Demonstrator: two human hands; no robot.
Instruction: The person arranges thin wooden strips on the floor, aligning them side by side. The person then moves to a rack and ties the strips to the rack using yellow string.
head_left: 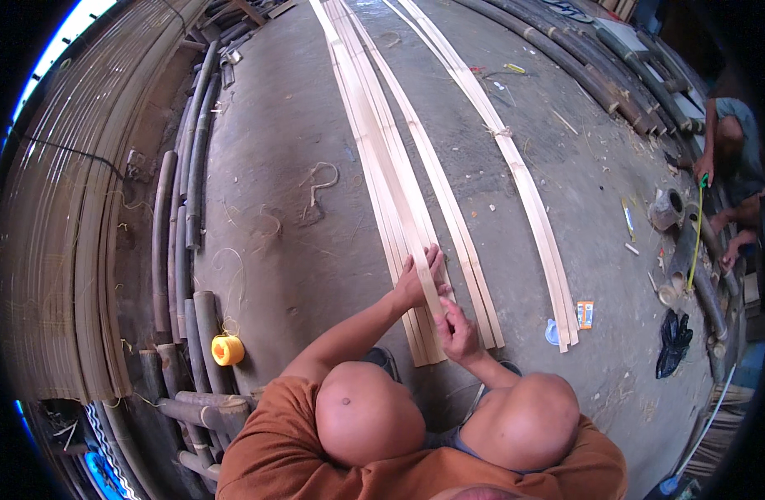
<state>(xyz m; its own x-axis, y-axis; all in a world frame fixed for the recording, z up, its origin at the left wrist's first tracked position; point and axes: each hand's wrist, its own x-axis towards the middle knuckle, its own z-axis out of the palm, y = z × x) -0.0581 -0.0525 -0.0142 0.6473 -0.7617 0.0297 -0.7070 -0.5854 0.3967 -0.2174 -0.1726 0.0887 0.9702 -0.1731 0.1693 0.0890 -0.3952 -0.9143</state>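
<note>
Long pale bamboo strips (pixel 399 179) lie on the floor in front of me, running away toward the far edge. One bamboo strip is raised off the others at its near end, and both hands are on it. My left hand (pixel 416 282) wraps around it from the left. Closer to me, my right hand (pixel 459 330) is closed on the same strip near its end. Beneath my hands lie the near ends of several more strips (pixel 422 346). To the right, a separate tied bundle of strips (pixel 528 196) rests on the concrete.
A yellow twine roll (pixel 227 350) sits by dark bamboo poles (pixel 202 158) at the left. Slatted bamboo (pixel 66 233) stands beyond. At the right are a black glove (pixel 673 343), cut bamboo pieces (pixel 667 210) and another person (pixel 732 133) holding a green-yellow tape measure (pixel 697 237).
</note>
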